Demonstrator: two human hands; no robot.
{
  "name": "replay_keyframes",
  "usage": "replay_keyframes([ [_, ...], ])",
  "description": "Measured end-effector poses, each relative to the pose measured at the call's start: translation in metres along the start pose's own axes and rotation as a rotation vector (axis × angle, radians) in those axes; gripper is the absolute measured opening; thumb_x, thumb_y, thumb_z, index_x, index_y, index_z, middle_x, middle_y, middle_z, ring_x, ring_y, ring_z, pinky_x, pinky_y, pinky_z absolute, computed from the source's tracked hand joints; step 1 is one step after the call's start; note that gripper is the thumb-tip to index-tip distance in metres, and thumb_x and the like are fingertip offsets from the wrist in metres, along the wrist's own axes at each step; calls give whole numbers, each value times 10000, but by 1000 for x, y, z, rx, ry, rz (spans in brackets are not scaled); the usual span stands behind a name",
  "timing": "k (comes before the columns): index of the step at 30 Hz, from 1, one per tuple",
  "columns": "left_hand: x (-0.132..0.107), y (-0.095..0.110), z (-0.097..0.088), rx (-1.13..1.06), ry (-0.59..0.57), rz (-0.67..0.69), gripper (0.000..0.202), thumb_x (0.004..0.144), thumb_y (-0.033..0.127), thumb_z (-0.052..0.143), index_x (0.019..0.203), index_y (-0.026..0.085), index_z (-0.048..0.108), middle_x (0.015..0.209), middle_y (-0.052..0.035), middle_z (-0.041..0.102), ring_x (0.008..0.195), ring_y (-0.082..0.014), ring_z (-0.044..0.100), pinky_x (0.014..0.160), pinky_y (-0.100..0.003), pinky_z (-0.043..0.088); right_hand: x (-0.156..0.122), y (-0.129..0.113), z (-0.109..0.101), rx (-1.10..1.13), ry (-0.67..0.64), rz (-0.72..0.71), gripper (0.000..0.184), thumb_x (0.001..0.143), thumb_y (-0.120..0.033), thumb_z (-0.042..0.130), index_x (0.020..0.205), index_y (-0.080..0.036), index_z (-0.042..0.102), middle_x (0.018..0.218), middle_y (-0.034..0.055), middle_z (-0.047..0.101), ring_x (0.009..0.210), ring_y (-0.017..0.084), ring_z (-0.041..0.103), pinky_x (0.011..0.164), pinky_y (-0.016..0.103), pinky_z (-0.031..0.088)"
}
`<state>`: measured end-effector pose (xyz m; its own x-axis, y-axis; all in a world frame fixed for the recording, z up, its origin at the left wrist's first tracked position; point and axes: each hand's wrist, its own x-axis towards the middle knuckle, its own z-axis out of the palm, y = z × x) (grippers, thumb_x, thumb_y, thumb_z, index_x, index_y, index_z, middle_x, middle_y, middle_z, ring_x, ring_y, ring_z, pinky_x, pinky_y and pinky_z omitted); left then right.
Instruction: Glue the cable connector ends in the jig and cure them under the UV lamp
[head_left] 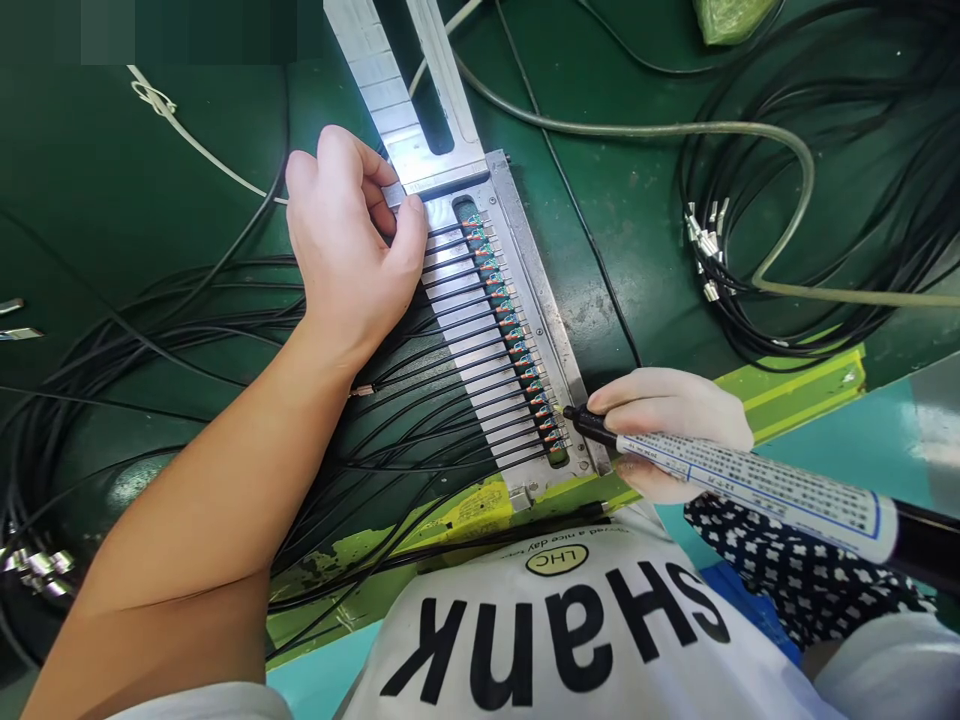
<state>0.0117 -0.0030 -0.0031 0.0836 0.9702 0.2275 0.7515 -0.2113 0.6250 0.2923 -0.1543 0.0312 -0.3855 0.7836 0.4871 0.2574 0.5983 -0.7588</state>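
My left hand (352, 240) is bare, its fingers curled and its thumb pressed at the upper left corner of a long metal fixture (469, 375). Black cables (465, 345) lie side by side across this fixture, their ends reaching a slot. Small green circuit boards (517, 345) with metal connectors line that slot. In my right hand (675, 420), which wears a white covering, is a marker-like pen (750, 485) with a printed white label. Its black tip is close to the lower connectors; whether it touches them I cannot tell. The fixture's slotted metal lid (405, 110) is swung up and away.
Black cable coils lie at left (142, 330) and right (832, 180) on a green tabletop (600, 190), with metal ends showing. A pale hose (637, 130) crosses the back right. Yellow-green tape (802, 400) runs along the front edge. A clear bag (731, 18) sits at the top.
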Motion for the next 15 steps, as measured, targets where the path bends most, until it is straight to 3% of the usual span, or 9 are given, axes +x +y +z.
replay_keyframes([
  [4,-1,-3,0,-11,-40,16,182,877,404,578,942,279,463,809,-53,474,1113,-333,551,912,-514,417,0,-1,0,-7,27,-5,223,780,-226,747,980,-137,707,918,81,764,885,220,765,765,291,666],
  [10,0,-5,2,84,26,110,183,829,213,607,965,199,484,795,-10,442,961,-260,554,886,-438,461,-2,1,3,3,27,-7,228,773,-189,745,981,-102,714,921,90,752,942,232,753,806,297,667],
  [15,0,-7,4,61,24,107,176,857,235,609,952,203,464,791,-7,421,970,-261,548,911,-452,447,-1,1,4,-7,35,2,207,805,-184,726,997,-108,716,895,79,750,944,236,751,786,315,676],
])
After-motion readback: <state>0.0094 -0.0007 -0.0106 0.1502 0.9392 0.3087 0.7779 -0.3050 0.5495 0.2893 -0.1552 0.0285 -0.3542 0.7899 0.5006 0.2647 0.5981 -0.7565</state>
